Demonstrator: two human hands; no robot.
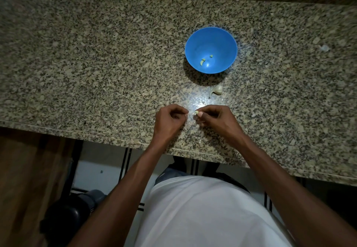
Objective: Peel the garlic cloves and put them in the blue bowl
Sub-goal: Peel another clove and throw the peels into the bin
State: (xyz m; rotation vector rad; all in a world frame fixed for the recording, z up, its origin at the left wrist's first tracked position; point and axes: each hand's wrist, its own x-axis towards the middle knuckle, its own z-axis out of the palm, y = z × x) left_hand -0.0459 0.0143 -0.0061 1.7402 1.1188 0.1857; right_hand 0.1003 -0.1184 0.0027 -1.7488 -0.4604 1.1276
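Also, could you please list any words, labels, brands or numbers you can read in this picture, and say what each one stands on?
None: no readable text shows.
The blue bowl is plain, with no label or mark visible.
The granite countertop shows only its speckled pattern.
The white shirt carries no visible print.

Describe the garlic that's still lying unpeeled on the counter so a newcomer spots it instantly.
Find the round blue plastic bowl on the speckled granite counter. Just in front of it, toward the person, lies a white papery garlic piece with a curled tail, untouched, unlike the peeled bits inside the bowl.
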